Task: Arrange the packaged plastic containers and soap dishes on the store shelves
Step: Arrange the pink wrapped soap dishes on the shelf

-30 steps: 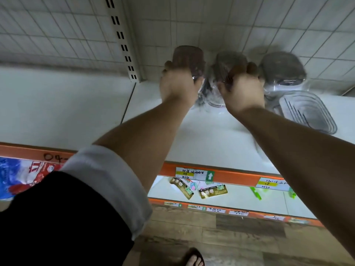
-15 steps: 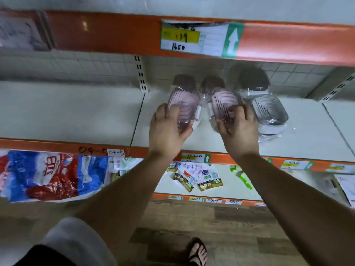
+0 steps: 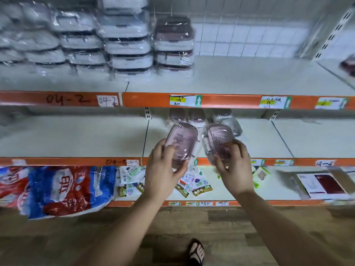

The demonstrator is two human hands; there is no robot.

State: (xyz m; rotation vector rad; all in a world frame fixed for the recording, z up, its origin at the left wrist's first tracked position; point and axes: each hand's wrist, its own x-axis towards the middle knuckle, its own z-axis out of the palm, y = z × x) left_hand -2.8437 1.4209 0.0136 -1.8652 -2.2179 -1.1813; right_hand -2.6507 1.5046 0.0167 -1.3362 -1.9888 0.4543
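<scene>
My left hand (image 3: 163, 169) grips a pink translucent soap dish (image 3: 181, 141) in clear wrap, held up in front of the middle shelf (image 3: 76, 139). My right hand (image 3: 235, 167) grips a second wrapped pink soap dish (image 3: 218, 141) beside it. Behind them, at the back of the middle shelf, stand more wrapped dishes: two dark-lidded ones (image 3: 187, 116) and a clear one (image 3: 229, 122). Stacks of packaged plastic containers (image 3: 130, 41) fill the left of the upper shelf (image 3: 249, 75).
Orange shelf edges (image 3: 221, 100) carry price tags. On the bottom shelf lie a red-blue bag (image 3: 63, 189), small sachets (image 3: 194, 186) and a boxed item (image 3: 322, 186). Wooden floor and a sandalled foot (image 3: 196, 250) are below.
Both hands have pulled back from the rear of the middle shelf toward me, each now carrying a pink soap dish. My view has risen, bringing the upper shelf into sight.
</scene>
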